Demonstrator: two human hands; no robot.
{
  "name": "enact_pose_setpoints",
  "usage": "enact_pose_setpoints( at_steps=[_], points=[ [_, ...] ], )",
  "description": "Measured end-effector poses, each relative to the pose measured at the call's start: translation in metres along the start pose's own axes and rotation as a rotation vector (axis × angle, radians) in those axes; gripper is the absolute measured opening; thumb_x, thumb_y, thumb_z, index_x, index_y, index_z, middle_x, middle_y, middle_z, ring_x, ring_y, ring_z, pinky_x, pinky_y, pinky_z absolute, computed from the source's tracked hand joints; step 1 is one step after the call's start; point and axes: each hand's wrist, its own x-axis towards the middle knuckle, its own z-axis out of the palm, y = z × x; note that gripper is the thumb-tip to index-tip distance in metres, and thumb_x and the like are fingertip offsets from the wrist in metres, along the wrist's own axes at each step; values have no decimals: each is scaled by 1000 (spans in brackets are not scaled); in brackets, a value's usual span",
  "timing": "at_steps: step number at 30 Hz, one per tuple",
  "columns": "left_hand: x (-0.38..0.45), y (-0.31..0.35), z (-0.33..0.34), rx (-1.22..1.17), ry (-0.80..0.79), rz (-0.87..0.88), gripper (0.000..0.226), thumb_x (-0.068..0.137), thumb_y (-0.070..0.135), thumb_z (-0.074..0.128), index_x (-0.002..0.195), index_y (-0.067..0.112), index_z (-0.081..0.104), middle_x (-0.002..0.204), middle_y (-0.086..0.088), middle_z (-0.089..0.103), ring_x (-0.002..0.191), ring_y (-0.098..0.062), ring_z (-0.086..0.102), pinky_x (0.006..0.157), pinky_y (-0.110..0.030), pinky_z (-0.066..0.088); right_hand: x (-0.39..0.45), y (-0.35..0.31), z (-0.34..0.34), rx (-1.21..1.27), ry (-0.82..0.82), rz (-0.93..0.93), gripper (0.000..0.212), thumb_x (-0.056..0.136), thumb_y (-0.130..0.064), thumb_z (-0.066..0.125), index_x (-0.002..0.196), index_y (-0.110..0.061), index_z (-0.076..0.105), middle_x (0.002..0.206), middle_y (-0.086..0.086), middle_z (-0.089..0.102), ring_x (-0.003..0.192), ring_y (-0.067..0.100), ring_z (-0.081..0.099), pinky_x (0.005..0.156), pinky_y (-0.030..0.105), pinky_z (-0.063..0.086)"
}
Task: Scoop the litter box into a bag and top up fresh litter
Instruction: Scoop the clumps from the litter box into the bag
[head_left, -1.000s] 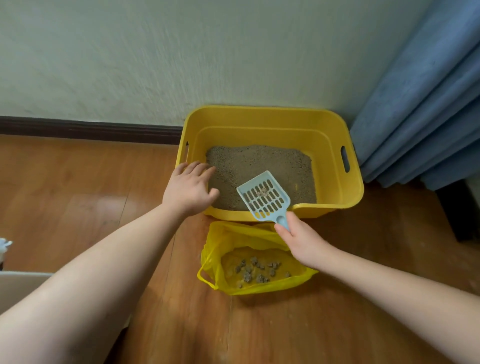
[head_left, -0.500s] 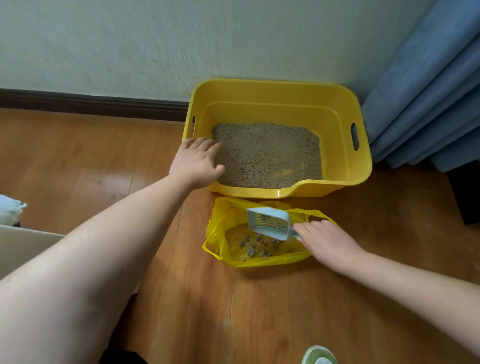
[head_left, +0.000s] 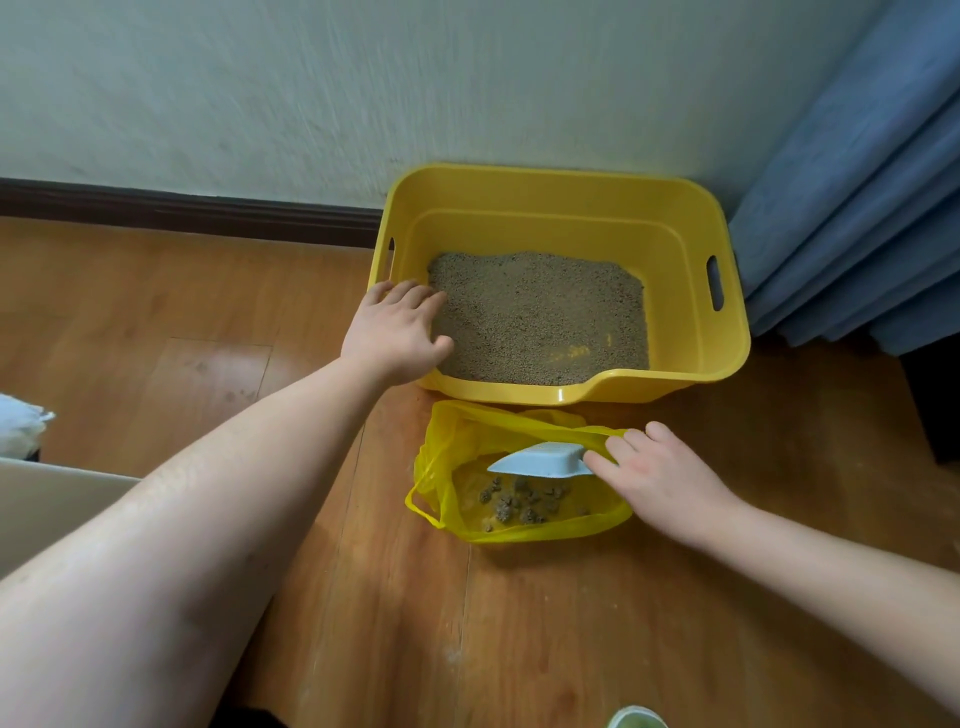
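A yellow litter box (head_left: 680, 228) stands against the wall with grey-brown litter (head_left: 535, 317) inside. My left hand (head_left: 397, 332) rests on its front left corner, fingers over the rim. Just in front lies an open yellow plastic bag (head_left: 452, 441) with several dark clumps (head_left: 524, 501) at the bottom. My right hand (head_left: 660, 480) grips the handle of a light blue scoop (head_left: 540, 461), which is turned on its side over the bag's opening.
A wooden floor (head_left: 208, 374) runs to a dark baseboard (head_left: 182, 210) and pale wall. Blue curtains (head_left: 862, 208) hang at the right. A white container edge (head_left: 47, 499) and a white bundle (head_left: 18, 426) sit at far left.
The scoop left the litter box, came down over the bag and tipped onto its side. My left hand stayed on the box corner.
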Motion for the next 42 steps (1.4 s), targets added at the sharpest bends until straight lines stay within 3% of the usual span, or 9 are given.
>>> enact_pose_setpoints(
  at_steps=[3, 11, 14, 17, 24, 27, 33, 38, 42],
  points=[
    [-1, 0, -1, -6, -2, -2, 70, 87, 54, 27, 150, 24, 33, 155, -1, 36, 145, -19, 23, 119, -43, 12, 10, 4, -8, 32, -14, -23, 30, 68, -1, 71, 95, -13, 70, 67, 5, 58, 58, 24, 54, 55, 34, 40],
    [-1, 2, -3, -7, 10, -3, 65, 90, 49, 34, 149, 22, 33, 155, 0, 36, 145, -18, 23, 119, -42, 12, 28, 10, -20, 189, -153, -60, 19, 78, -22, 71, 97, -21, 68, 72, -2, 63, 66, 21, 61, 58, 31, 41],
    [-2, 3, -2, -10, 15, -10, 64, 90, 48, 37, 149, 23, 34, 154, 1, 37, 145, -16, 23, 119, -41, 11, 38, 21, -26, 477, -176, 169, 28, 89, -37, 57, 114, -24, 60, 85, -3, 68, 76, 20, 64, 61, 30, 38],
    [-2, 2, -2, -14, 6, -3, 64, 90, 48, 35, 149, 24, 34, 154, 1, 37, 145, -17, 23, 119, -42, 11, 52, 43, -34, 744, -122, 496, 26, 89, -41, 58, 113, -31, 51, 75, -9, 62, 56, 10, 59, 44, 23, 39],
    [-2, 3, -3, -15, 3, -9, 67, 88, 51, 30, 149, 24, 34, 154, 0, 37, 145, -18, 24, 119, -43, 12, 91, 114, -35, 642, -496, 820, 14, 89, -29, 58, 96, -18, 63, 71, -3, 60, 60, 13, 56, 45, 25, 35],
    [-1, 1, -3, -11, 7, -2, 68, 87, 52, 28, 149, 24, 34, 155, 0, 36, 145, -18, 23, 119, -43, 12, 100, 129, -18, 791, -567, 914, 22, 89, -22, 58, 83, -5, 70, 64, 2, 65, 53, 12, 54, 47, 24, 37],
    [-1, 1, -3, -21, 8, -10, 64, 90, 50, 33, 150, 25, 33, 157, 0, 32, 147, -18, 19, 120, -41, 10, 131, 117, 23, 984, -458, 1060, 28, 93, -21, 57, 109, 0, 65, 77, 6, 65, 53, 12, 49, 43, 22, 36],
    [-1, 1, -4, -32, -9, -1, 66, 89, 52, 28, 150, 26, 32, 158, 0, 30, 147, -19, 17, 120, -42, 9, 166, 100, 45, 969, -353, 1091, 33, 92, -22, 59, 117, -1, 63, 98, 14, 68, 80, 25, 63, 64, 30, 47],
    [-1, 1, -4, -25, -18, -2, 68, 87, 53, 26, 150, 27, 32, 158, 1, 30, 147, -19, 18, 120, -43, 9, 183, 95, 52, 1063, -306, 1135, 40, 94, -19, 55, 129, 1, 54, 102, 17, 67, 80, 25, 59, 65, 31, 44]
  ],
)
